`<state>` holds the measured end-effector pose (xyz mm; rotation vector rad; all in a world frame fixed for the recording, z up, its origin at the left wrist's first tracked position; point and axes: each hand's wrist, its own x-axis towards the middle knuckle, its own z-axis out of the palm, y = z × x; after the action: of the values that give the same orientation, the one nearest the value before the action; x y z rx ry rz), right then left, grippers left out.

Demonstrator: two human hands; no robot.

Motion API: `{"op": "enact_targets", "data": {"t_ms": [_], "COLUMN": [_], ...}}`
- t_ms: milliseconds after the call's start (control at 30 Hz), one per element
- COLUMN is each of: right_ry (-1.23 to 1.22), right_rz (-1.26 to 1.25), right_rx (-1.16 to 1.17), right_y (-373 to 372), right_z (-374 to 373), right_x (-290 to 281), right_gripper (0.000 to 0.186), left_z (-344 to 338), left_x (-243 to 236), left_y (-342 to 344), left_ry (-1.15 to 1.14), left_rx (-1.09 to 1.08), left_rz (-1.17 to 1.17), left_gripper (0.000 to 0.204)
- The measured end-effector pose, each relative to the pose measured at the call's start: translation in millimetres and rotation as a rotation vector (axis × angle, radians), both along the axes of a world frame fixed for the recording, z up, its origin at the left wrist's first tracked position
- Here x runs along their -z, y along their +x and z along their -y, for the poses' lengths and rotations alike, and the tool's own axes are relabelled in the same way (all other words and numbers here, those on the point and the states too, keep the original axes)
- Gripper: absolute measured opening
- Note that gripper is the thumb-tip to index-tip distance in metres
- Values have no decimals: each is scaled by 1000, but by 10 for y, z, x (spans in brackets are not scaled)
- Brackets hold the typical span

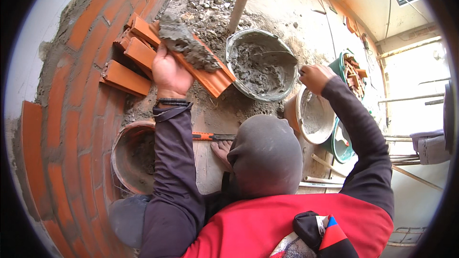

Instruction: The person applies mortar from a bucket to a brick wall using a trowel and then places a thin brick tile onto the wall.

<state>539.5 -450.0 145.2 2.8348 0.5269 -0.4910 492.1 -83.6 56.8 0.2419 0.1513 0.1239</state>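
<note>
Landmark: round grey metal pan of wet mortar [261, 64], on the rubble-strewn floor.
Left hand [168, 72]: left of the pan, fingers closed on a ribbed orange clay brick [210, 77] heaped with grey mortar [184, 42].
Right hand [314, 76]: at the pan's right rim, fingers curled shut; held thing cannot be told.
Wall: curved red brick wall [71, 110], far left of the pan.
Stack: loose orange bricks [126, 69], between wall and pan.

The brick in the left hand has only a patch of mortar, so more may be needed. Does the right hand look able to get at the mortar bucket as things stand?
Probably yes: the right hand is at the rim of the mortar bucket, with nothing between them.
</note>
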Motion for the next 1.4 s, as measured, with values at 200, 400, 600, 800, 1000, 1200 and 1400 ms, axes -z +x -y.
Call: {"op": "enact_targets", "data": {"t_ms": [200,400,600,800,1000,1200,1400], "right_ry": [-404,-506,-360,-319,-658,-407,-583], "right_rz": [-90,-33,-180,5,12,185,81], "right_rx": [-153,-274,-288,-200,-559,-641,-717], "right_y": [460,285,215,441,-32,88,-298], "right_z": [-602,-1283,-1041,-1002,-1607,-1480,-1340], "right_x": [136,27,45,-28,-183,-324,-280], "right_gripper": [26,28,26,19,16,11,13], "left_z": [-65,-256,-173,-115,-199,-159,-204], "left_x": [-20,230,195,216,277,226,282], "left_y": [-135,-227,-230,-223,-218,-191,-199], "left_ry": [62,8,9,6,15,35,32], "left_rx": [-71,-7,-53,-24,-53,-86,-88], "left_rz": [-99,54,-59,-70,-21,-64,-54], "left_gripper": [49,45,48,46,47,47,47]}}
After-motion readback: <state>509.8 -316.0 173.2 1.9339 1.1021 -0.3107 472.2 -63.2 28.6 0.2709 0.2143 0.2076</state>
